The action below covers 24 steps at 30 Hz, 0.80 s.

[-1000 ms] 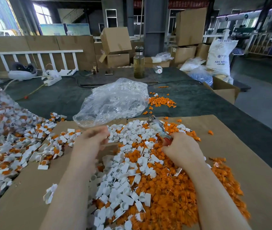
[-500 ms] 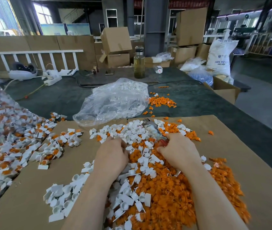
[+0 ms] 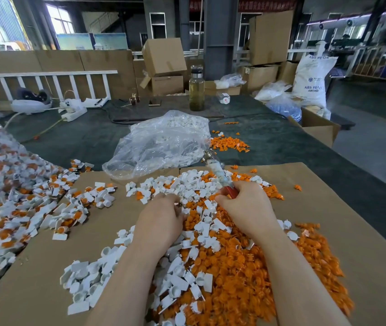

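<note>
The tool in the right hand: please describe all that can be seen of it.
The tool has a red grip at its near end and a long, clear-looking shaft; finer detail is blurred. The right hand grips the red end. The shaft slants up and away over the pile of white and orange pieces, its tip near the clear plastic bag; contact cannot be told.

White caps [image 3: 188,191] and orange plugs [image 3: 234,278], plain, mixed between left grip [image 3: 161,220] and right grip [image 3: 246,208]. Red-handled tool [image 3: 219,175] in right grip. Tan cardboard [image 3: 46,267] under both grips. Dark green counter [image 3: 81,142] beyond them. Clear bag [image 3: 154,151] ahead, white pieces inside. Bottle [image 3: 196,95] farther ahead, yellowish liquid.
</note>
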Available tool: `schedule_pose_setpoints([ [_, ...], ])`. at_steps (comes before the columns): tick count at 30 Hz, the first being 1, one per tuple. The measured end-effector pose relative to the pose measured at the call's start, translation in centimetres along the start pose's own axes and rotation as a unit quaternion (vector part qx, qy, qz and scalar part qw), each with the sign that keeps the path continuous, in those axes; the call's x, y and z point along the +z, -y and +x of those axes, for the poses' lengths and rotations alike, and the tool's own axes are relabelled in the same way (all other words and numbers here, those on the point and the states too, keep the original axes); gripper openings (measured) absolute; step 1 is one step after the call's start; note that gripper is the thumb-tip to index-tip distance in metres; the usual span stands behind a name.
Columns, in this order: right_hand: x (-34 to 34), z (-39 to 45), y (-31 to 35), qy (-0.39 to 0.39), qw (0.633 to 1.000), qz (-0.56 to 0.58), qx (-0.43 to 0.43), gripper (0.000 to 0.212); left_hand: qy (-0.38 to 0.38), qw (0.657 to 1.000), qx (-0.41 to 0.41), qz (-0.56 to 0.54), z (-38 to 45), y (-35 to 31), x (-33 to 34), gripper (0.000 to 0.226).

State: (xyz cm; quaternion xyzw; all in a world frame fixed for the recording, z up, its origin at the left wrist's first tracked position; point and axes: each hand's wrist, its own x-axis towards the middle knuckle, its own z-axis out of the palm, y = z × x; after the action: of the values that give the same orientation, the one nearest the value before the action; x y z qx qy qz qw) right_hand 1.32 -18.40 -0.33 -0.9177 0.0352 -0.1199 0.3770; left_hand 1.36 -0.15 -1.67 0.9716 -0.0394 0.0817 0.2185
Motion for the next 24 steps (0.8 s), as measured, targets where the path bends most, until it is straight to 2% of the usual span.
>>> schedule_pose_setpoints([
  [3, 0.0, 0.0, 0.2, -0.003, 1.0, 0.01, -0.006, 0.013, 0.02, 1.0, -0.005, 0.001, 0.0, 0.0, 0.1, 0.028],
  [9, 0.3, -0.2, 0.3, -0.004, 1.0, 0.02, -0.008, 0.02, 0.0, 1.0, -0.018, -0.025, 0.0, 0.1, -0.1, 0.018],
  [12, 0.4, -0.2, 0.7, -0.011, 0.999, 0.038, -0.014, 0.023, -0.026, 0.998, -0.023, -0.046, -0.1, -0.2, -0.3, 0.003],
  [15, 0.6, -0.2, 1.1, -0.027, 0.997, 0.073, -0.017, 0.024, -0.061, 0.991, -0.049, -0.106, -0.1, -0.5, -0.5, 0.007],
  [19, 0.8, -0.4, 1.3, -0.049, 0.993, 0.106, -0.03, 0.02, -0.115, 0.956, -0.082, -0.257, 0.0, -1.7, -1.4, 0.006],
  [24, 1.0, -0.6, 1.7, -0.073, 0.985, 0.137, -0.081, 0.016, -0.123, 0.888, -0.107, -0.43, -0.3, -3.4, -1.4, 0.005],
])
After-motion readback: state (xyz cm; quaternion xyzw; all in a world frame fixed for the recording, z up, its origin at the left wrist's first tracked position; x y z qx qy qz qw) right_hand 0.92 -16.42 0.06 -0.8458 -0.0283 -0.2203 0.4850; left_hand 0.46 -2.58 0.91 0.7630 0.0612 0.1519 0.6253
